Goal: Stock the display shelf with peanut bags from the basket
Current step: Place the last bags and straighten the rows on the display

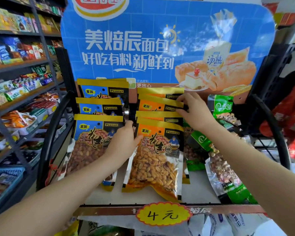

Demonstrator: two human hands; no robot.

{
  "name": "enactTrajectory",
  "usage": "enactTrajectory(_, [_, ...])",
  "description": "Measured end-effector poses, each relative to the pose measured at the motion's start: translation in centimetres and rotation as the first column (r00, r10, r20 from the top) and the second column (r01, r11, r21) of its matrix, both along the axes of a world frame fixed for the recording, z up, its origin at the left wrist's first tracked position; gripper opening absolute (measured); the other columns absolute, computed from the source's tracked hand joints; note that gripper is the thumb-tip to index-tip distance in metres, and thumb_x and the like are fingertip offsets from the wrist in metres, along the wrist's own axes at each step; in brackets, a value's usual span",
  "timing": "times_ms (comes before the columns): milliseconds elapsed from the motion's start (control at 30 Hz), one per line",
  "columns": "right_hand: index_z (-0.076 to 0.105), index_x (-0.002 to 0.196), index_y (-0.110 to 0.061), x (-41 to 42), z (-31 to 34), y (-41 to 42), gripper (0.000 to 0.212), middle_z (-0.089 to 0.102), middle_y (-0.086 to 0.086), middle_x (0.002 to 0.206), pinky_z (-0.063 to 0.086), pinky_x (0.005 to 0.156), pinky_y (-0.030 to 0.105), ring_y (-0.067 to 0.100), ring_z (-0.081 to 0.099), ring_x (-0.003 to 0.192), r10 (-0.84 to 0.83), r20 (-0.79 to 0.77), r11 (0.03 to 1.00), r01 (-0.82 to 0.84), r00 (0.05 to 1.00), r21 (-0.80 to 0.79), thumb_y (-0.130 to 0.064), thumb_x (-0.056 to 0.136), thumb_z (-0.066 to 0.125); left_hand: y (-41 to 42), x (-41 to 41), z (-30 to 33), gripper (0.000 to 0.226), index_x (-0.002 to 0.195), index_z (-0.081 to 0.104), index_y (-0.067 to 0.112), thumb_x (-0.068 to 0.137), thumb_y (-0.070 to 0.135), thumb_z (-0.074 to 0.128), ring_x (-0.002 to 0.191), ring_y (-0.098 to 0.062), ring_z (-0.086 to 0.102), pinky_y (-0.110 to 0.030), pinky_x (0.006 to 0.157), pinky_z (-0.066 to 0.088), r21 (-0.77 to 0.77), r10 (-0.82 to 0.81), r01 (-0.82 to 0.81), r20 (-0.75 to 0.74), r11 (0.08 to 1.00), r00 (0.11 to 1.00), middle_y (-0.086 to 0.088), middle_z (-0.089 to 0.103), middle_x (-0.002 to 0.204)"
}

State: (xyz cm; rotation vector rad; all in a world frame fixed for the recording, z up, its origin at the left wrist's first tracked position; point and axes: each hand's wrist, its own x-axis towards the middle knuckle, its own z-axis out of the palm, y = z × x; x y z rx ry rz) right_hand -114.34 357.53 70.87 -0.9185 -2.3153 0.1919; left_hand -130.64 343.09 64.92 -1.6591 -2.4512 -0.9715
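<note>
On the display shelf (201, 189) stand a row of blue-labelled peanut bags (92, 143) at the left and a row of orange-labelled peanut bags (157, 160) in the middle, each row overlapping front to back. My left hand (124, 142) reaches in between the two rows, its thumb lying on the front orange bag's upper left edge. My right hand (194, 111) pinches the top right corner of an orange bag (160, 104) further back in the row. Green peanut bags (223, 169) lie tilted at the right. The basket is out of view.
A blue bread advertisement board (160, 41) backs the shelf, with black curved side rails (54, 133). A yellow price tag (162, 214) hangs on the front edge. Store shelves of snacks (19, 92) run along the left. White packets (228, 223) sit on the tier below.
</note>
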Motion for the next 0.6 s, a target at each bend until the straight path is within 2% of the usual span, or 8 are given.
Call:
enactTrajectory(67, [0.059, 0.116, -0.011, -0.1, -0.3, -0.6, 0.027, 0.053, 0.012, 0.127, 0.039, 0.098, 0.044, 0.034, 0.045, 0.117, 0.012, 0.097, 0.993, -0.023, 0.995, 0.117, -0.014, 0.089, 0.056, -0.9, 0.2, -0.1, 0.056, 0.132, 0.036, 0.004, 0.088, 0.030, 0.059, 0.087, -0.023, 0.061, -0.022, 0.063, 0.047, -0.007, -0.003, 0.002, -0.169, 1.000, 0.986, -0.013, 0.056, 0.116])
enactTrajectory(133, [0.060, 0.117, -0.015, -0.7, -0.3, -0.8, 0.028, 0.059, 0.010, 0.125, 0.042, 0.094, 0.045, 0.035, 0.047, 0.112, 0.040, 0.215, 0.980, -0.079, 0.976, 0.180, -0.017, 0.090, 0.054, -2.1, 0.7, -0.4, 0.054, 0.129, 0.042, 0.005, 0.086, 0.032, 0.060, 0.110, -0.027, 0.054, -0.032, 0.084, 0.051, 0.087, -0.101, 0.132, -0.295, 0.987, 0.950, -0.014, 0.047, 0.126])
enactTrajectory(167, [0.059, 0.120, -0.017, -1.1, -0.2, -0.9, 0.030, 0.059, 0.008, 0.126, 0.042, 0.094, 0.044, 0.034, 0.048, 0.112, 0.052, 0.278, 0.978, -0.105, 0.959, 0.179, -0.020, 0.091, 0.053, -2.7, 1.0, -0.6, 0.053, 0.128, 0.045, 0.007, 0.086, 0.036, 0.057, 0.117, -0.027, 0.050, -0.038, 0.093, 0.050, 0.072, -0.185, 0.221, -0.339, 0.973, 0.922, -0.013, 0.046, 0.129])
enactTrajectory(233, [0.055, 0.124, -0.020, -2.0, -0.1, -1.0, 0.035, 0.057, 0.007, 0.129, 0.039, 0.095, 0.042, 0.033, 0.045, 0.115, 0.053, 0.393, 0.981, -0.122, 0.918, 0.153, -0.029, 0.091, 0.053, -3.7, 1.3, -0.8, 0.063, 0.136, 0.040, 0.018, 0.083, 0.054, 0.043, 0.132, -0.022, 0.034, -0.038, 0.111, 0.032, -0.145, -0.377, 0.348, -0.352, 0.926, 0.857, -0.007, 0.033, 0.145])
enactTrajectory(300, [0.054, 0.124, -0.019, -2.8, 0.2, -1.0, 0.040, 0.055, 0.009, 0.128, 0.037, 0.096, 0.041, 0.033, 0.044, 0.117, 0.029, 0.445, 0.988, -0.093, 0.895, 0.124, -0.037, 0.088, 0.055, -4.1, 1.3, -1.4, 0.081, 0.144, 0.021, 0.035, 0.074, 0.074, 0.031, 0.143, -0.017, 0.011, -0.030, 0.111, 0.008, -0.359, -0.500, 0.380, -0.352, 0.853, 0.791, 0.001, 0.008, 0.157])
enactTrajectory(367, [0.056, 0.121, -0.018, -3.6, 0.5, -0.9, 0.041, 0.056, 0.010, 0.124, 0.036, 0.096, 0.042, 0.033, 0.044, 0.117, 0.030, 0.449, 0.993, -0.077, 0.893, 0.085, -0.041, 0.087, 0.056, -4.0, 1.2, -1.7, 0.090, 0.144, 0.007, 0.043, 0.065, 0.082, 0.023, 0.145, -0.017, -0.003, -0.028, 0.108, 0.000, -0.416, -0.512, 0.353, -0.375, 0.838, 0.773, 0.002, -0.006, 0.158])
enactTrajectory(500, [0.055, 0.122, -0.018, -4.7, 0.1, -0.9, 0.041, 0.060, 0.005, 0.121, 0.033, 0.100, 0.043, 0.031, 0.049, 0.117, 0.159, 0.476, 0.987, -0.150, 0.865, -0.058, -0.038, 0.087, 0.057, -4.0, 1.3, -2.2, 0.094, 0.144, 0.000, 0.043, 0.064, 0.082, 0.032, 0.144, -0.017, -0.010, -0.034, 0.114, 0.010, -0.418, -0.453, 0.285, -0.387, 0.863, 0.803, 0.000, -0.013, 0.157])
enactTrajectory(600, [0.053, 0.127, -0.014, -5.0, 0.7, -0.8, 0.046, 0.059, 0.009, 0.127, 0.035, 0.104, 0.046, 0.032, 0.049, 0.121, 0.161, 0.439, 0.987, -0.135, 0.884, -0.091, -0.033, 0.086, 0.061, -3.8, 1.8, -2.5, 0.090, 0.144, 0.001, 0.041, 0.069, 0.078, 0.031, 0.144, -0.016, -0.011, -0.037, 0.116, 0.012, -0.371, -0.397, 0.249, -0.401, 0.894, 0.826, 0.000, -0.015, 0.157])
